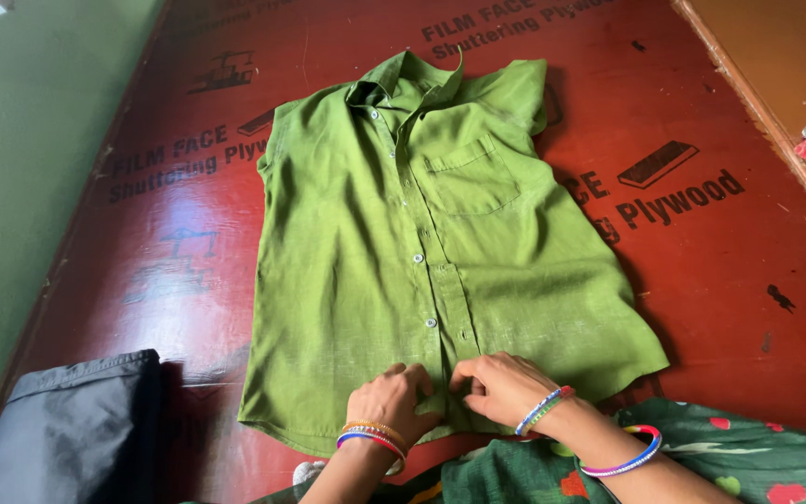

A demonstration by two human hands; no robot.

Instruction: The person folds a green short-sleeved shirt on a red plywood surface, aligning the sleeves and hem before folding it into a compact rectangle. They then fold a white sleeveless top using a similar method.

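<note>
Head view: both hands, left hand (392,397) and right hand (501,387), are pinched on the green shirt's (375,252) lower placket; its length runs toward the frame's top.

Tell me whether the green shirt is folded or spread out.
Spread out. The green shirt lies flat, front up, on the red board, collar away; both hands rest at its hem.

Dark grey cloth (76,420) lower left — red plywood board (720,280) beneath.

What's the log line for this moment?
left hand: on shirt hem | right hand: on placket by hem | shirt: flat, front up, on red board
</note>
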